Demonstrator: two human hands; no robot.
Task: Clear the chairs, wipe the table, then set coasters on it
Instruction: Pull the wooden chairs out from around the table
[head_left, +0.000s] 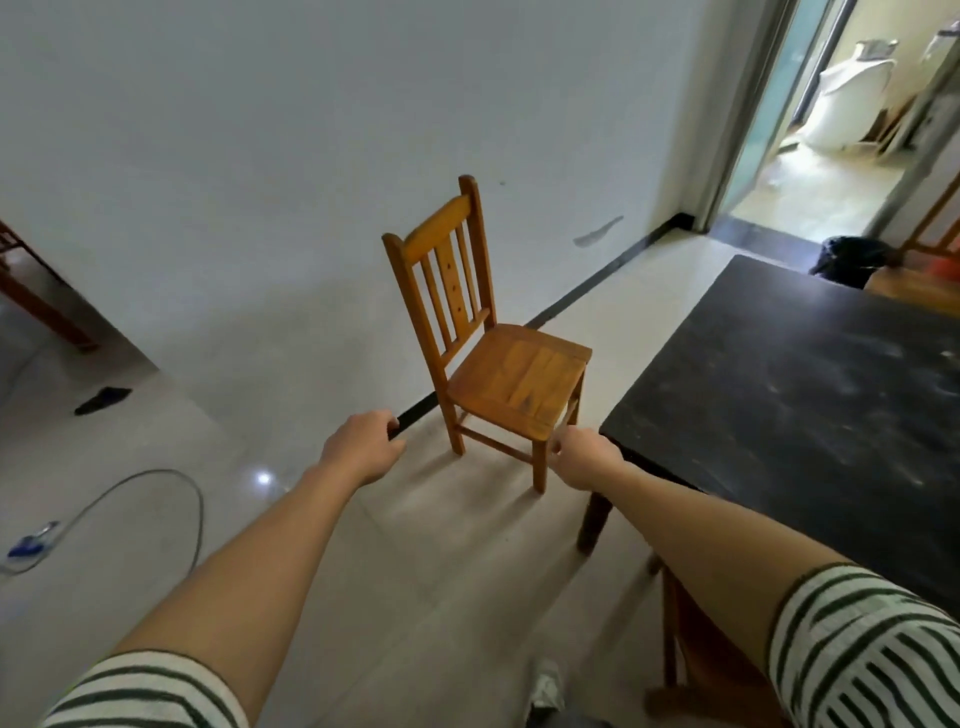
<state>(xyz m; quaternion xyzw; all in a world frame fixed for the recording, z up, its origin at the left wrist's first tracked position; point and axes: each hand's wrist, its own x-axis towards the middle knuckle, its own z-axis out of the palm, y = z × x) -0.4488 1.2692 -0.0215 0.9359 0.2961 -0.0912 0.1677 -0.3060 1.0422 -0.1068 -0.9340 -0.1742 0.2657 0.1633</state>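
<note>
A small wooden chair (511, 374) stands on the tiled floor against the white wall, its seat bare. To its right is the black table (810, 415), dusty with pale smears. Both my arms reach forward toward the chair. My left hand (363, 447) hovers left of the chair's front leg, fingers loosely curled, holding nothing. My right hand (584, 457) hangs just before the chair's front right leg and the table's corner, fingers curled downward and empty. Neither hand touches the chair.
A second wooden chair (696, 670) is tucked under the table's near edge. A grey cable (156, 499) loops on the floor at left, with a dark slipper (101, 401) beyond. A black bin (852, 260) and an open doorway (831, 156) lie at back right.
</note>
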